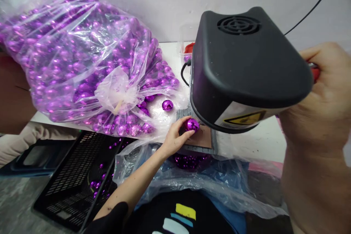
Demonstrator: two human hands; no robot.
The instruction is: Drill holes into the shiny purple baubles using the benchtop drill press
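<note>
My left hand (175, 137) pinches a shiny purple ball (191, 124) and holds it on the brown pad (203, 138) under the black head of a machine (241, 65). My right hand (319, 95) is closed around a red-tipped handle (315, 70) at the machine's right side, close to the camera. One loose purple ball (167, 105) lies on the white table (260, 140) just left of the machine.
A big clear bag of purple balls (82, 62) fills the table's left. A black slotted crate (79, 175) with several balls sits low on the left. Clear plastic holding more balls (192, 168) lies across my lap. A black cable (315, 5) runs up the wall.
</note>
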